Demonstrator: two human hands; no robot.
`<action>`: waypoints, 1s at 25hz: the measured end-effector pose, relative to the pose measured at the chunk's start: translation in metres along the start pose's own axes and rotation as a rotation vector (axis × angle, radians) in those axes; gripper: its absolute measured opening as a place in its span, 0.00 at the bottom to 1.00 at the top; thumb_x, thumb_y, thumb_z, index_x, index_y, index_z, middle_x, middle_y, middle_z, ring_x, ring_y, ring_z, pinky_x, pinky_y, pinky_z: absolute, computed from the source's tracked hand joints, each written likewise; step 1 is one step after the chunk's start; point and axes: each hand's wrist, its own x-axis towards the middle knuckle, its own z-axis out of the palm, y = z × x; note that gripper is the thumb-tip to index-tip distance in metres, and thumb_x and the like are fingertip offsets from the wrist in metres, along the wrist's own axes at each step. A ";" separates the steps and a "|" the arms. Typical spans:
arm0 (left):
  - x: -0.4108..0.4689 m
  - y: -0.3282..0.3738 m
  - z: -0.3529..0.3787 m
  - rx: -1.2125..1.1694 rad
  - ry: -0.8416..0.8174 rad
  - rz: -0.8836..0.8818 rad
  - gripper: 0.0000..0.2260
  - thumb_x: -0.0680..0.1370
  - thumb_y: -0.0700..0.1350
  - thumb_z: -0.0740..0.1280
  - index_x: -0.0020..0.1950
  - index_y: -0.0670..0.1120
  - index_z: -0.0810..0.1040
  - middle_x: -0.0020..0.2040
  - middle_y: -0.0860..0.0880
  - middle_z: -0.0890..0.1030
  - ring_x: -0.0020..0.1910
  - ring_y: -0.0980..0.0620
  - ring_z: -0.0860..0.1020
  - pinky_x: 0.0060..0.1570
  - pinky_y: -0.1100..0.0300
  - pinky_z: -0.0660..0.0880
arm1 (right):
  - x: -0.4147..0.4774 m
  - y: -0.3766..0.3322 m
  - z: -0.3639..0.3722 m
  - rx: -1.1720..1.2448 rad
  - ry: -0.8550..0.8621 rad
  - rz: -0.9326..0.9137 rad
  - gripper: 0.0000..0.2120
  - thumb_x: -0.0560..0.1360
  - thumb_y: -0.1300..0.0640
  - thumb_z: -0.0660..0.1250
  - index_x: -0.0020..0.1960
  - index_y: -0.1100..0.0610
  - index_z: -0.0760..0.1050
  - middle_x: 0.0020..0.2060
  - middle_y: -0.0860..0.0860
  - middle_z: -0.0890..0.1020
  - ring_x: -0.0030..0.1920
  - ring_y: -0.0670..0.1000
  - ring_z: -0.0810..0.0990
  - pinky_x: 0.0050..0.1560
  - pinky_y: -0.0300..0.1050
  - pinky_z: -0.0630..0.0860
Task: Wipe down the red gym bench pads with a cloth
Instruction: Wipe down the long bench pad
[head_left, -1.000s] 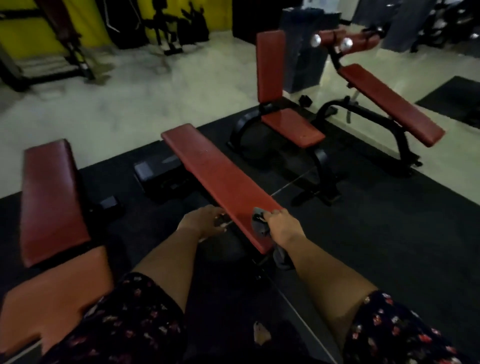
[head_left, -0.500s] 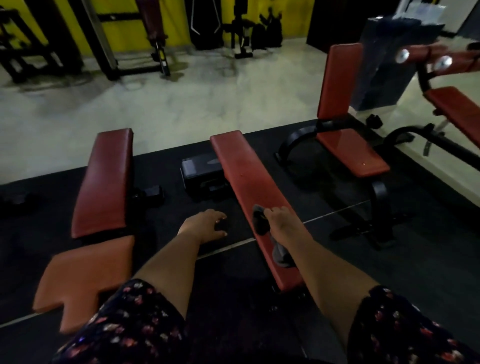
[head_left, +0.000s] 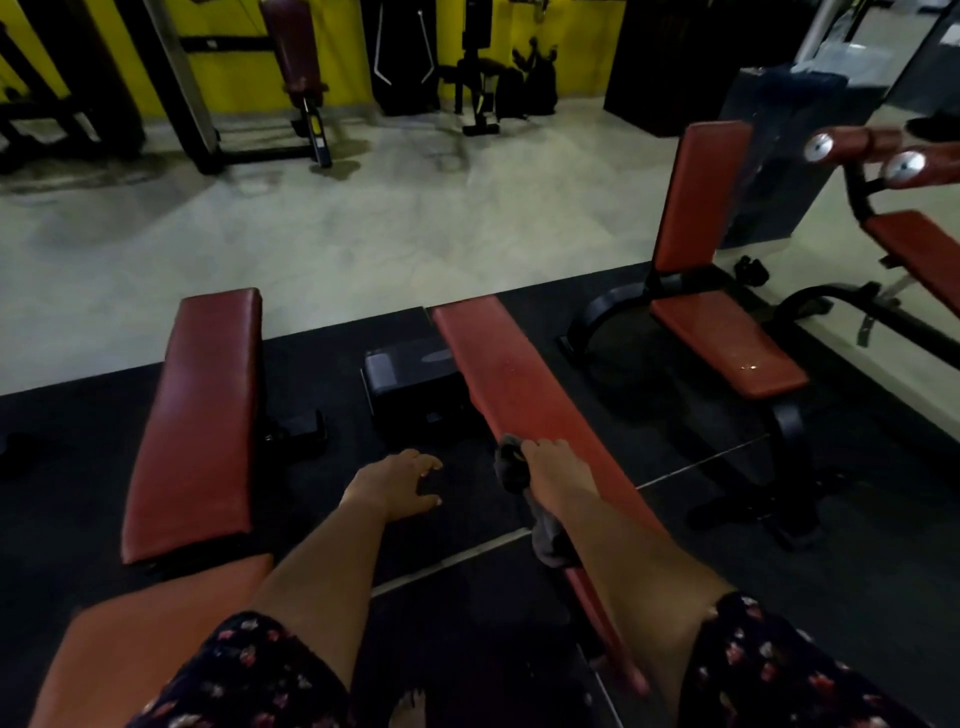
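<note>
My right hand is gripping the dark cloth on the left edge of the long red bench pad; my left hand is hovering loosely spread over the black mat, pale floor and yellow wall lying far beyond

Dim, uneven light is falling from the far side, brightening the pale concrete floor while the black rubber mat is sinking into shadow. A small glare spot is glinting on the red padded seat. Edges are bowing and blurring.
</note>
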 end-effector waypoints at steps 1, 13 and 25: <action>0.005 -0.013 -0.007 -0.005 0.002 -0.003 0.27 0.76 0.59 0.67 0.73 0.59 0.65 0.69 0.54 0.70 0.65 0.51 0.72 0.61 0.48 0.73 | 0.012 -0.011 -0.003 0.011 -0.003 0.012 0.16 0.79 0.64 0.58 0.65 0.55 0.68 0.61 0.54 0.73 0.63 0.57 0.69 0.56 0.52 0.73; 0.105 -0.076 -0.073 -0.045 0.034 0.063 0.27 0.75 0.59 0.68 0.73 0.59 0.65 0.67 0.55 0.72 0.64 0.51 0.73 0.60 0.49 0.74 | 0.119 -0.061 -0.025 -0.040 -0.029 0.058 0.16 0.79 0.65 0.57 0.66 0.57 0.67 0.60 0.56 0.73 0.63 0.58 0.68 0.54 0.53 0.73; 0.291 -0.062 -0.158 0.035 0.011 0.160 0.27 0.76 0.60 0.66 0.74 0.59 0.65 0.71 0.52 0.69 0.66 0.49 0.71 0.63 0.46 0.72 | 0.283 0.007 -0.084 -0.043 0.074 0.112 0.16 0.80 0.62 0.57 0.67 0.57 0.67 0.61 0.55 0.73 0.64 0.57 0.69 0.54 0.52 0.74</action>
